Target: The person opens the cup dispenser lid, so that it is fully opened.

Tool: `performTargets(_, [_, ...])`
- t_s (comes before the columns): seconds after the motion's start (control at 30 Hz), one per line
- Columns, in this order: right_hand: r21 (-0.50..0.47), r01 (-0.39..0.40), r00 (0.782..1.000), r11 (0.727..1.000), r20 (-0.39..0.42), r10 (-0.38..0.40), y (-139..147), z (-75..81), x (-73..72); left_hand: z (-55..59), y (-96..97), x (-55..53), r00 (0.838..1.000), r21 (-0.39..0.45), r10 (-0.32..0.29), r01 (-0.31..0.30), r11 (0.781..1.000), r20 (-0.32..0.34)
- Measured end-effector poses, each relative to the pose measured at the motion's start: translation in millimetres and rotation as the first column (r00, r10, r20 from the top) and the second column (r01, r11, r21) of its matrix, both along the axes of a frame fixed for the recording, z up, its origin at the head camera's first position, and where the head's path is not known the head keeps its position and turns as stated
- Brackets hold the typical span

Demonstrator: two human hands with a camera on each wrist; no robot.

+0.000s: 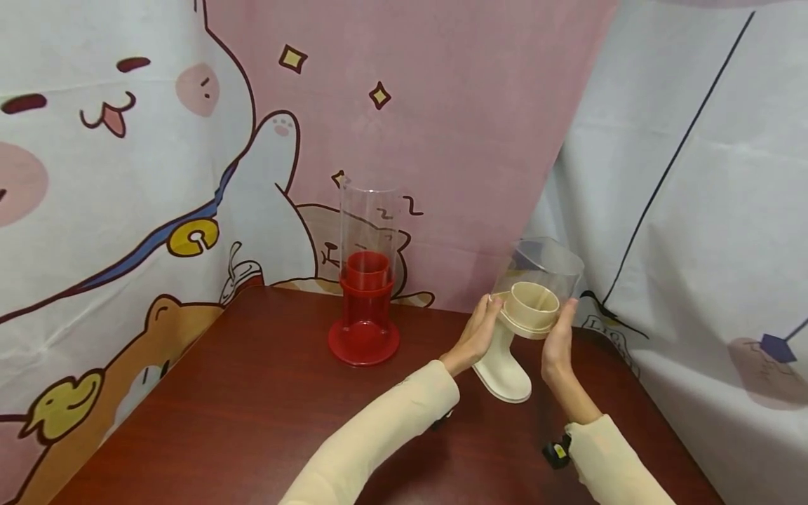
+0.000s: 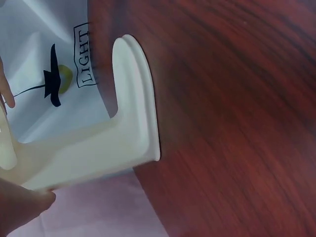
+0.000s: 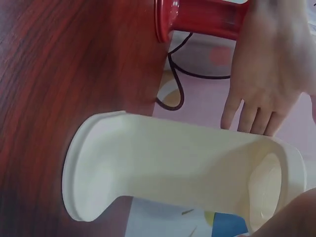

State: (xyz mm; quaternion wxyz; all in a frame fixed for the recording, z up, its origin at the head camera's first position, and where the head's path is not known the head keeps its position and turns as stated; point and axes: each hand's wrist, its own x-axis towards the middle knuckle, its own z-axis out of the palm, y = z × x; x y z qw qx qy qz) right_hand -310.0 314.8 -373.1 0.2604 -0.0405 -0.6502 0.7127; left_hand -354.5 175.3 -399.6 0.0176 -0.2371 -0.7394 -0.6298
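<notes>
A cream plastic stand (image 1: 505,365) with a boot-shaped foot carries a ring-like collar and a clear container (image 1: 564,263) on top. It leans; the frames leave unclear whether its foot touches the table. My left hand (image 1: 476,337) presses the collar's left side, its straight fingers (image 3: 247,116) visible in the right wrist view. On the opposite side, my right hand (image 1: 558,347) supports the collar and the clear wall, fingers pointing up. The left wrist view shows the foot's flat sole (image 2: 148,98) side-on and part of my left thumb (image 2: 29,202).
A red round-based stand (image 1: 365,344) with a tall clear cylinder (image 1: 369,217) is upright toward the back of the dark wooden table (image 1: 252,414). Printed cloth (image 1: 454,140) hangs behind and at both sides. A dark cord (image 3: 177,84) appears in the right wrist view.
</notes>
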Motion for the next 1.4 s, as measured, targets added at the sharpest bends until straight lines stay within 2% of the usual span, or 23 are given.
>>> performTargets(0.13, [-0.005,-0.028,1.0,1.0,-0.001,0.028,1,3.5,-2.9,1.3,-10.5,6.1,1.0,-0.024,-0.017,0.016,1.0,-0.01])
performTargets(0.27, [-0.034,-0.067,0.998,0.997,-0.003,0.067,7,4.1,-5.5,-0.5,-23.1,18.6,0.999,-0.069,-0.05,0.05,0.996,0.0])
performTargets(0.37, [-0.053,-0.085,0.996,0.995,0.0,0.085,9,2.8,-6.0,-2.2,-32.1,28.1,0.998,-0.106,-0.062,0.058,0.993,-0.032])
performTargets(0.53, [-0.071,-0.065,0.998,0.995,-0.003,0.065,8,-0.6,-4.9,-4.6,-46.4,43.5,0.99,-0.157,-0.066,0.046,0.987,-0.125])
performTargets(0.7, [-0.105,-0.076,0.997,0.992,-0.029,0.073,6,-1.8,-5.1,-9.1,-57.8,53.6,0.97,-0.069,-0.061,0.046,0.997,-0.236])
performTargets(0.8, [-0.11,-0.091,0.996,0.99,-0.008,0.091,5,-2.8,-5.1,-10.7,-60.2,49.7,0.972,-0.041,-0.061,0.053,0.998,-0.225])
performTargets(0.93, [-0.091,-0.094,0.996,0.991,0.0,0.095,0,-4.7,-7.6,-11.4,-54.2,29.1,0.995,-0.078,-0.069,0.063,0.995,-0.075])
performTargets(1.0, [-0.073,-0.068,0.997,0.995,-0.025,0.066,-1,-6.5,-7.7,-13.0,-47.4,18.0,0.994,-0.087,-0.106,0.106,0.991,0.002])
performTargets(1.07, [-0.071,-0.02,0.999,0.997,-0.049,0.016,-3,-7.8,-7.3,-15.7,-39.3,8.3,0.983,-0.054,-0.177,0.179,0.982,0.038])
performTargets(1.13, [-0.072,0.017,0.997,0.997,-0.073,-0.023,-4,-8.9,-6.5,-18.7,-33.2,1.4,0.973,-0.042,-0.229,0.23,0.972,0.02])
performTargets(1.2, [-0.068,0.031,0.996,0.997,-0.084,-0.037,-5,-9.1,-4.9,-21.2,-30.5,-2.3,0.968,-0.036,-0.253,0.252,0.967,-0.01])
performTargets(1.3, [-0.065,0.022,0.996,0.998,-0.088,-0.028,-7,-8.3,-2.4,-21.9,-31.3,-3.3,0.973,-0.054,-0.226,0.224,0.973,-0.037])
performTargets(1.4, [-0.057,0.016,0.996,0.998,-0.092,-0.021,-9,-7.8,-0.2,-20.5,-35.3,-0.6,0.98,-0.068,-0.198,0.196,0.978,-0.027])
